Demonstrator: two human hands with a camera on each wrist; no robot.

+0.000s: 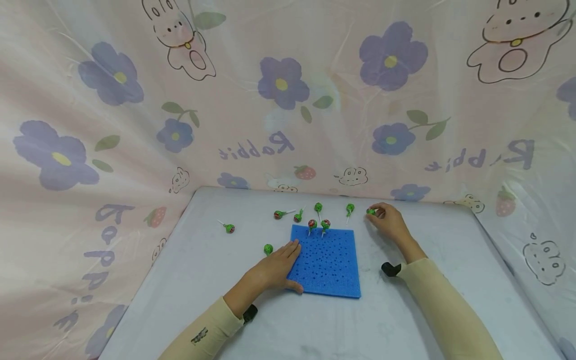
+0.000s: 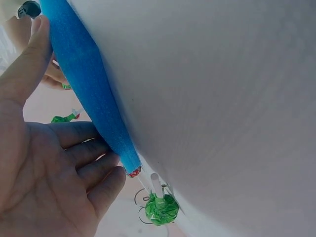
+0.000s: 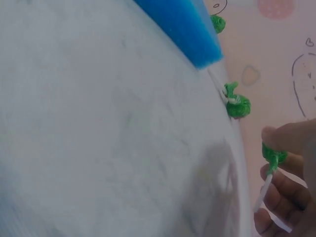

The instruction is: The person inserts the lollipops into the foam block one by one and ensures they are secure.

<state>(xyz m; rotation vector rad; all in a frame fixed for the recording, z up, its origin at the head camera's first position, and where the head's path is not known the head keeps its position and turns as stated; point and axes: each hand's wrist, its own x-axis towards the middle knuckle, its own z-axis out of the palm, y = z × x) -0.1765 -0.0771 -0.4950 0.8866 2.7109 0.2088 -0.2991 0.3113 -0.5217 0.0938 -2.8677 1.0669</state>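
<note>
A blue foam block (image 1: pixel 325 265) dotted with small holes lies on the white table. Two lollipops in green and red wrappers, one of them this lollipop (image 1: pixel 326 224), stand upright by their sticks along its far edge. My left hand (image 1: pixel 275 267) rests with straight fingers on the block's left edge; the left wrist view shows its palm and the block's side (image 2: pixel 94 84). Beyond the block's far right corner, my right hand (image 1: pixel 389 222) pinches a green-wrapped lollipop (image 3: pixel 274 154) by its head between thumb and fingers, its white stick hanging down in the right wrist view.
Several loose lollipops lie behind and left of the block, among them one at the far left (image 1: pixel 230 228), one near the left fingers (image 1: pixel 268 249) and one at the back right (image 1: pixel 350 207). A patterned curtain (image 1: pixel 333 125) surrounds the white table (image 1: pixel 198 280).
</note>
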